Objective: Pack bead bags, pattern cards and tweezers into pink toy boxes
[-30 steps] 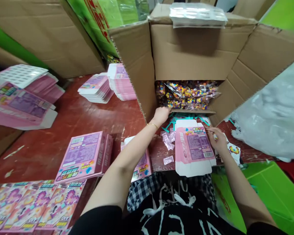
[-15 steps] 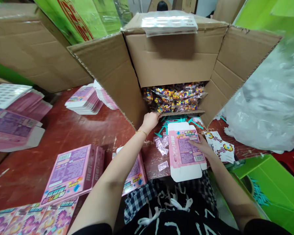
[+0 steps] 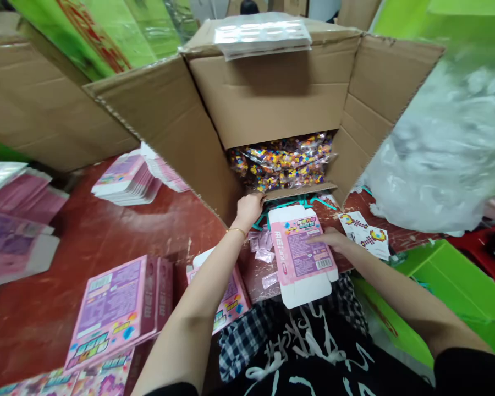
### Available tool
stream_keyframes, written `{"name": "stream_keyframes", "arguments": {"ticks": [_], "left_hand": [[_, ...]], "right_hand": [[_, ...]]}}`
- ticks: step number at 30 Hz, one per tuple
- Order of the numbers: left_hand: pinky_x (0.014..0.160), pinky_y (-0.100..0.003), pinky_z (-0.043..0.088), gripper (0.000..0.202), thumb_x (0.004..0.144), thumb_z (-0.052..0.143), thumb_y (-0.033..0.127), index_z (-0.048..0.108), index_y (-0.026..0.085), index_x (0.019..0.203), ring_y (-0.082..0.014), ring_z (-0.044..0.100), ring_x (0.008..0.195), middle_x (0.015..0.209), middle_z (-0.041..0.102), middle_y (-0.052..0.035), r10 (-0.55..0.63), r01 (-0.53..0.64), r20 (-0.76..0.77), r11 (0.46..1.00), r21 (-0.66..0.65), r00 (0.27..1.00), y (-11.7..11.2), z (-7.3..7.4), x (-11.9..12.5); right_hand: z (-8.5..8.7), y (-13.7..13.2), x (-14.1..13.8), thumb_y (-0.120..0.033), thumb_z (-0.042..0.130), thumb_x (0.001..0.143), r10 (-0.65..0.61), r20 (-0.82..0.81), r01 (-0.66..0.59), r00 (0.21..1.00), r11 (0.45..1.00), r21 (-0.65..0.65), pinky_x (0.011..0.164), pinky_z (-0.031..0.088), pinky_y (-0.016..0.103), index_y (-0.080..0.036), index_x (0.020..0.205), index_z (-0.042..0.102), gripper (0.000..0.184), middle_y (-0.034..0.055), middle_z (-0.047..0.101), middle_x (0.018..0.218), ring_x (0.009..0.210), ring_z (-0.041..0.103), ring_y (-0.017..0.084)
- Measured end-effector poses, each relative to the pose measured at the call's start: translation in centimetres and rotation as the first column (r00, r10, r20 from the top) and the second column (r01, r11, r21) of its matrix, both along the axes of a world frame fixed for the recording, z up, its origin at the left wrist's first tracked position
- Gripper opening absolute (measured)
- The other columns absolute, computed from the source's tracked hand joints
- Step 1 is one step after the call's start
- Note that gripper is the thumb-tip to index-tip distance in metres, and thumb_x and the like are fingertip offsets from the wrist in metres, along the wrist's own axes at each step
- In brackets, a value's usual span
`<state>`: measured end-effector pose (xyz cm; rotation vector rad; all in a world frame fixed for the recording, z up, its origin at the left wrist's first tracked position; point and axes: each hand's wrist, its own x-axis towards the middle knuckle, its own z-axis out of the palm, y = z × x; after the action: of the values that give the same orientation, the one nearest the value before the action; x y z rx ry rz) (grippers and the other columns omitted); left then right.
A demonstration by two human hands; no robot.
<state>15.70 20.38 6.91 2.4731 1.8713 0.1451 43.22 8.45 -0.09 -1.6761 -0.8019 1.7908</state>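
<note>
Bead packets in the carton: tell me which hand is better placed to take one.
Left, probably. The left hand is at the carton's front lip, next to the bead packets; the right hand lies flat on the pink folded box, farther from them.

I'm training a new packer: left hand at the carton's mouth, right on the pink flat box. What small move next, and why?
Probably the left hand should reach slightly further in for one bead bag: it is at the carton's lower flap, just short of the bags, while the right hand lies flat on the pink box.
</note>
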Motion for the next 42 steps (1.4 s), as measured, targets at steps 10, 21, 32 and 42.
{"name": "stream_keyframes", "arguments": {"ticks": [10,21,32,42], "left_hand": [[0.081,-0.041,0.052,0.043,0.096,0.041,0.035,0.067,0.020,0.127,-0.0360,0.070,0.098,0.109,0.073,-0.0195,-0.023,0.023,-0.031,1.000,-0.006,0.999,0.5,0.7,-0.2],[0.078,-0.044,0.051,0.051,0.096,0.036,0.039,0.063,0.019,0.134,-0.0396,0.069,0.095,0.102,0.073,-0.0222,-0.045,0.044,-0.102,0.999,-0.013,0.994,0.3,0.7,-0.2],[0.078,-0.034,0.052,0.053,0.097,0.029,0.050,0.058,0.033,0.138,-0.0301,0.070,0.099,0.113,0.074,-0.0108,0.062,-0.069,-0.261,0.997,-0.018,0.963,1.4,0.1,0.1],[0.077,-0.037,0.053,0.070,0.091,0.003,0.058,0.054,0.048,0.137,-0.0314,0.070,0.100,0.096,0.079,-0.0027,0.146,-0.165,-0.307,0.986,-0.038,0.940,1.3,1.9,1.6]], "right_hand": [[3.0,0.9,-3.4,-0.012,0.091,0.067,0.015,-0.335,-0.082,0.942,0.979,-0.185,0.071,0.064,0.034,-0.012,0.093,0.068,0.034,0.0075,0.073,0.085,0.075,0.073,0.026],[6.1,-11.3,3.4,-0.024,0.086,0.060,-0.385,-0.424,0.475,0.820,0.871,0.128,0.086,0.059,0.038,-0.012,0.092,0.067,0.039,0.0112,0.072,0.092,0.087,0.071,0.030],[3.5,-28.8,25.4,-0.042,0.073,0.069,-0.837,-0.195,0.846,0.511,0.449,0.289,0.092,0.056,0.060,-0.021,0.104,0.061,0.042,0.0141,0.071,0.103,0.104,0.067,0.038],[-1.1,-15.8,33.6,-0.033,0.072,0.062,-0.852,-0.427,0.928,0.303,0.163,0.334,0.102,0.052,0.049,-0.020,0.100,0.057,0.043,0.0092,0.072,0.100,0.110,0.065,0.031]]}}
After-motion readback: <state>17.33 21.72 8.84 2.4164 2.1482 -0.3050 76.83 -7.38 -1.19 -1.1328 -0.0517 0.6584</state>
